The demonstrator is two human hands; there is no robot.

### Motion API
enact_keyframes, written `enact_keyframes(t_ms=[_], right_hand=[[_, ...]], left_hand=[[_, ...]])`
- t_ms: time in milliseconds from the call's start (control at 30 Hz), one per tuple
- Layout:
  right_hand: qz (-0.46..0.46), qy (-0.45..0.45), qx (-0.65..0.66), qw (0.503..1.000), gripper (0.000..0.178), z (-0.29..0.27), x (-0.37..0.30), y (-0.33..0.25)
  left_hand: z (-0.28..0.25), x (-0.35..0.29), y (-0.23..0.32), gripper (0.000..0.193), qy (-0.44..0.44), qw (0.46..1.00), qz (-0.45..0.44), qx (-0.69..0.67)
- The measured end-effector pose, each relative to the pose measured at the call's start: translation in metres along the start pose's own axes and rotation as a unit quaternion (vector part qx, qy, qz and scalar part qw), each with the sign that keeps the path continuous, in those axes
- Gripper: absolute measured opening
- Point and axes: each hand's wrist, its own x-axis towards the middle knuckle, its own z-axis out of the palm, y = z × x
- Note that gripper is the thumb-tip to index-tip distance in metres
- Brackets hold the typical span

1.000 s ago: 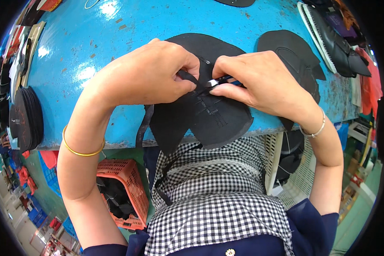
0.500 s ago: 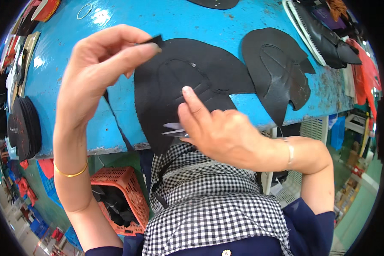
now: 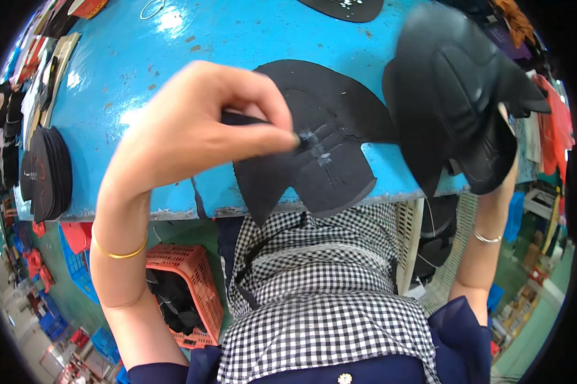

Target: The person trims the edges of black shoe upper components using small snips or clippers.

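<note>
My left hand (image 3: 205,125) is closed in a pinch above a black shoe-upper panel (image 3: 320,83) lying on the blue table. A small dark piece shows at its fingertips, partly hidden and blurred. Pale grey marks streak the panel's middle, just beside those fingertips. To the right, my right hand (image 3: 512,169) holds up a second black shoe-upper panel (image 3: 458,83), tilted and smeared by motion. That panel hides most of the fingers. The scissors are out of sight.
A stack of black sole-shaped pieces (image 3: 48,173) stands at the table's left edge. Another black panel (image 3: 352,8) lies at the far edge. Below the table, an orange basket (image 3: 205,285) holds black scraps. Red cloth (image 3: 550,121) hangs at the right.
My left hand has come down and right toward the flat panel. My right hand has swung right and lifted the second panel off the table; the scissors it held are no longer visible.
</note>
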Motion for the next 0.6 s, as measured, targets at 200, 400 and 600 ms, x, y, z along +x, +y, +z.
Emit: enact_keyframes(t_ms=[200,400,600], right_hand=[[0.128,0.052,-0.130,0.982,0.020,-0.058,0.019,-0.013],[0.087,-0.135,-0.203,0.966,0.020,0.029,-0.005,-0.008],[-0.220,-0.482,-0.319,0.786,0.015,0.126,0.008,0.008]], left_hand=[[0.027,0.033,-0.030,0.011,-0.096,0.985,0.082,0.115],[0.036,0.052,-0.031,0.010,-0.086,0.977,0.048,0.192],[0.039,0.048,-0.029,0.013,-0.067,0.971,0.057,0.221]])
